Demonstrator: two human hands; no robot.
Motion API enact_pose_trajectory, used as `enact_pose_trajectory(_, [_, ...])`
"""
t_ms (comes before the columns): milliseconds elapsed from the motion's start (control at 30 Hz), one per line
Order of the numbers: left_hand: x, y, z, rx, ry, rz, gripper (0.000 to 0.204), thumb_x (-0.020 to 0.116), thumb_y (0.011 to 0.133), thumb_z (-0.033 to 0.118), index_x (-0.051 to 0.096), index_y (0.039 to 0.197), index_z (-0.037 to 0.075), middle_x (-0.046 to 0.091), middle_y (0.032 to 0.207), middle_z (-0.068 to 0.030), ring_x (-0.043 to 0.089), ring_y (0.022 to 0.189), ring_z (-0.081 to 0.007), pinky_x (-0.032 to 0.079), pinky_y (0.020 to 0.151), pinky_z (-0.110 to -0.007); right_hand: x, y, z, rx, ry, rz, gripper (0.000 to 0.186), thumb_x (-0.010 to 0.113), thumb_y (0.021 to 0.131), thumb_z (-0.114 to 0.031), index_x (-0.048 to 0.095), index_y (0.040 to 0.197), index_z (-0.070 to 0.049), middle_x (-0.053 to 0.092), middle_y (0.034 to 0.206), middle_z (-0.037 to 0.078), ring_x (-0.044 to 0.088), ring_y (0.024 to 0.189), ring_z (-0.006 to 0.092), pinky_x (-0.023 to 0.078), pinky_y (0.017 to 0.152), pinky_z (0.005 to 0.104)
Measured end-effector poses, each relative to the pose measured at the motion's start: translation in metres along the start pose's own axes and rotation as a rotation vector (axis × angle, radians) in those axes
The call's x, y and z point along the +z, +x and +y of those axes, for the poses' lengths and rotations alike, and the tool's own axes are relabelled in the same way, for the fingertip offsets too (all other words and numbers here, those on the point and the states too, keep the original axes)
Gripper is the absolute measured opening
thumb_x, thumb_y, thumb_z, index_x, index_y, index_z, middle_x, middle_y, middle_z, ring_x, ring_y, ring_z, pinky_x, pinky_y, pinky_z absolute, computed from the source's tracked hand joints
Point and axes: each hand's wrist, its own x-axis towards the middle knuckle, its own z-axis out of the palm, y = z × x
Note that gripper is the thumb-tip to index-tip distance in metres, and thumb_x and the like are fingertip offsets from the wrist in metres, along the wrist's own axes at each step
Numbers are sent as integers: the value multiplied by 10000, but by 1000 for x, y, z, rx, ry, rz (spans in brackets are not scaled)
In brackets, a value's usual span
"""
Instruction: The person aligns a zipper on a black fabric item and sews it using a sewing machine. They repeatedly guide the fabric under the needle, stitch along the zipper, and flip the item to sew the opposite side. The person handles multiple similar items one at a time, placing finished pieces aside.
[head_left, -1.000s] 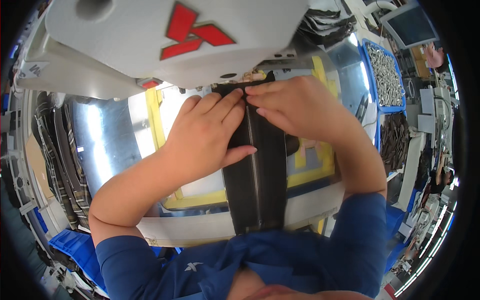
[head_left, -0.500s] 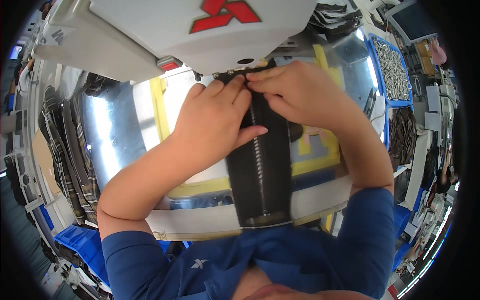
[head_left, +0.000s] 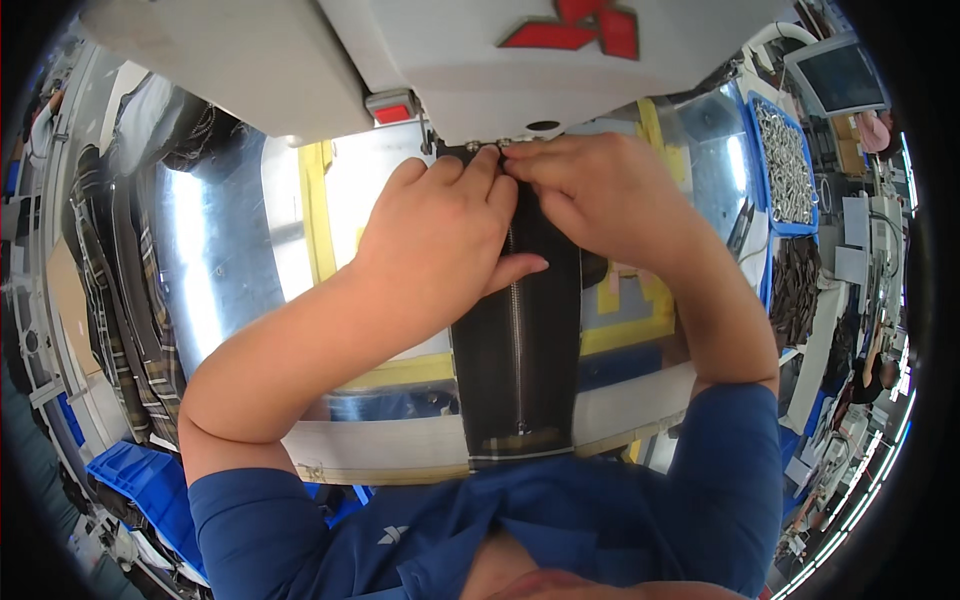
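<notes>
Black cloth [head_left: 545, 330] under fingers [head_left: 482, 172]; red machine emblem [head_left: 570, 36].

At two o'clock, a blue rectangular plastic tray [head_left: 795, 229] holds a heap of small silvery metal pieces [head_left: 785, 165]; farther out in that direction stands a pale-framed flat screen [head_left: 838, 78]. At three o'clock lies a pile of dark brown narrow strips [head_left: 796, 290]. Bright white tubular lights [head_left: 850, 515] run in rows at four o'clock. A blue open-topped plastic crate [head_left: 150, 490] sits at eight o'clock. Black, white and tan plaid cloth pieces [head_left: 128, 320] hang at nine o'clock, with a dark crumpled cloth heap [head_left: 200, 137] at ten.
</notes>
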Motion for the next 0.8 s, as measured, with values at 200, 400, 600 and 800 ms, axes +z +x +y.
enact_pose_trajectory(200, [-5,-1,0,-33,12,-33,667,836,822,558,696,1147,-7,711,1331,-184,718,1043,-311,525,914,-418,5,3,-4,-13,14,6,283,633,891,-106,801,1116,-77,790,1249,50,770,1021,290,633,850,420])
enact_pose_trajectory(400, [-4,0,-3,-16,-34,-8,671,844,819,547,698,1153,-16,719,1316,-189,719,1062,-317,530,947,-425,1,0,-4,-3,-40,-5,275,640,900,-118,791,1124,-66,787,1264,54,767,1059,273,635,847,416])
enact_pose_trajectory(600, [-5,2,-2,-14,-15,-30,658,846,828,532,704,1161,-18,717,1326,-184,718,1072,-314,528,932,-421,2,-4,-3,-26,-37,13,267,660,897,-117,789,1124,-60,789,1258,44,775,1027,255,636,810,399])
enact_pose_trajectory(800, [-9,0,-1,-27,6,-52,657,843,830,532,710,1159,-21,709,1338,-183,715,1063,-308,520,903,-413,10,-6,-3,-65,-15,55,264,681,905,-143,787,1134,-65,786,1269,36,783,968,234,633,755,372])
